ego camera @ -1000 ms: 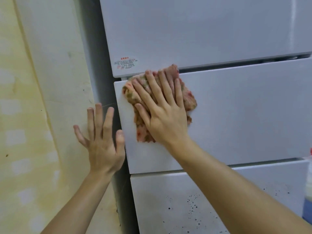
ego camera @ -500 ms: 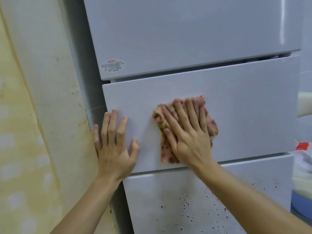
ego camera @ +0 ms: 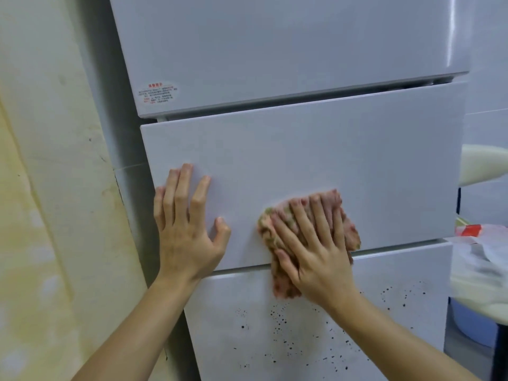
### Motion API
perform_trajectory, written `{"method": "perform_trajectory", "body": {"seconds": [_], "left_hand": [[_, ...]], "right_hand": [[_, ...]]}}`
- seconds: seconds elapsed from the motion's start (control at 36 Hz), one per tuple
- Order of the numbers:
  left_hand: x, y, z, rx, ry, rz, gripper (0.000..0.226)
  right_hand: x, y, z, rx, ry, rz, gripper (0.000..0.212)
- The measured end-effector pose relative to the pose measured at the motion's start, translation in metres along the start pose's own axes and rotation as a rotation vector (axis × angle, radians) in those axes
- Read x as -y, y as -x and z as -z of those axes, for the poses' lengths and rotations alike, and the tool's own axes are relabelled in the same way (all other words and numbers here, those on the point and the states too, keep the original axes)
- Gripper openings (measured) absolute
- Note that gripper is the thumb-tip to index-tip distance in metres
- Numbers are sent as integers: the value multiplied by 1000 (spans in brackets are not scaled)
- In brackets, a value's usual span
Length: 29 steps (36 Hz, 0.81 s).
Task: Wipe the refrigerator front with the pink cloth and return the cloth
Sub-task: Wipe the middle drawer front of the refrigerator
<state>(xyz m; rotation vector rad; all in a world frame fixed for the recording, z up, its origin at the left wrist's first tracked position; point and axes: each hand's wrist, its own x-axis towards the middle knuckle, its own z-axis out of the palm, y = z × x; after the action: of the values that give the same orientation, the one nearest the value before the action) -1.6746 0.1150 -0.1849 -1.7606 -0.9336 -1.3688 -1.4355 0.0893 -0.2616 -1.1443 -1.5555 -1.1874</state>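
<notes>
Head view, looking at the glossy white refrigerator front [ego camera: 275, 50]. One mottled pink cloth [ego camera: 351, 232] lies flat against it, low on the middle drawer panel [ego camera: 302, 160], its lower edge hanging across the seam onto the dark-speckled lower panel [ego camera: 302, 339]. The right hand [ego camera: 316, 251] presses it there, fingers straight and spread, none curled round the fabric. The left hand [ego camera: 187, 235] lies flat on the middle panel to the left, fingers extended and holding nothing, near the cloth but not touching it. The risk, I'd say, is that the cloth is only pinned. A quick stroke could bunch it or let it slide out, its edge could catch in the seam, and the specks may smear. Count: two hands, one cloth, three panels, one red-printed sticker [ego camera: 157, 93].
</notes>
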Motion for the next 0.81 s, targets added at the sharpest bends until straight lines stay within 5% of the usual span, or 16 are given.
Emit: {"method": "perform_trajectory", "body": {"seconds": [0.22, 0.44, 0.58, 0.81], "left_hand": [[-22, 4, -6, 18, 4, 1, 72], [-43, -11, -13, -10, -1, -40, 73], [-48, -9, -20, -18, 8, -52, 72], [-56, -8, -25, -33, -13, -39, 72]], "right_hand": [[-22, -20, 12, 36, -17, 63, 54], [-62, -132, 28, -155, 0, -228, 54], [-52, -89, 19, -181, 8, -266, 53], [-68, 14, 16, 23, 11, -37, 59]]}}
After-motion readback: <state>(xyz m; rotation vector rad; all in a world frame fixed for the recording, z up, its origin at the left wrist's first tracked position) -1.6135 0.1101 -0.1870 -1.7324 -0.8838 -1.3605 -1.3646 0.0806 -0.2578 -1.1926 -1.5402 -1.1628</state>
